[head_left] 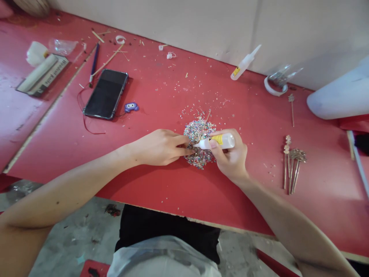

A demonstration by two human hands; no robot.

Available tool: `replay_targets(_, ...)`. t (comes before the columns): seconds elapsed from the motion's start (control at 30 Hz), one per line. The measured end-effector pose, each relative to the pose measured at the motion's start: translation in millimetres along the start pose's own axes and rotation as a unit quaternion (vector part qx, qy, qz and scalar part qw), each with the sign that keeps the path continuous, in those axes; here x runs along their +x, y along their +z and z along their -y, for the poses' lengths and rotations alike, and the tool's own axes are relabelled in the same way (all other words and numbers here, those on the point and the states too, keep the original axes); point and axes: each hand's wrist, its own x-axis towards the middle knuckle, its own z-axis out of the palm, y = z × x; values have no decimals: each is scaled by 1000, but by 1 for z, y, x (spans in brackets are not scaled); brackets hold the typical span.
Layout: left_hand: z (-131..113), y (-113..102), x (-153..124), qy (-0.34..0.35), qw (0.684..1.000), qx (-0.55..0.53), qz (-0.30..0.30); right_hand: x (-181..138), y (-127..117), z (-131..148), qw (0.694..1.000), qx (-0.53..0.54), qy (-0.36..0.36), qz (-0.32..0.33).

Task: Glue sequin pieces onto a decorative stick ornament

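Observation:
My right hand (233, 159) grips a small white glue bottle (219, 141) with a yellow label, its nozzle pointing left. My left hand (161, 147) rests on the red table (144, 169) with fingertips pinched at the nozzle tip, holding something too small to make out. Both hands meet over a pile of multicoloured glitter chips (200, 144). A thin wooden stick (204, 126) lies across the pile.
A black phone (106, 93), a small purple charm (131, 107) and a pen (93, 61) lie at left. A second glue bottle (245, 63) and a tape ring (273, 86) sit near the wall. Several decorated sticks (291, 163) lie at right.

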Motion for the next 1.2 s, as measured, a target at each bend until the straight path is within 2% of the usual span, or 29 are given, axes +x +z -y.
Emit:
replay_targets(0.53, 1, -1, 0, 6, 1000, 0, -2, -1, -1, 0, 1000, -2, -9, -23)
replay_targets(0.8, 0, -1, 0, 3, 1000, 6, 5, 0, 0, 3, 1000, -21, -9, -7)
replay_targets(1.2, -1, -3, 1, -3, 1000, 10, 2, -2, 1, 2, 1000, 15, 6, 23)
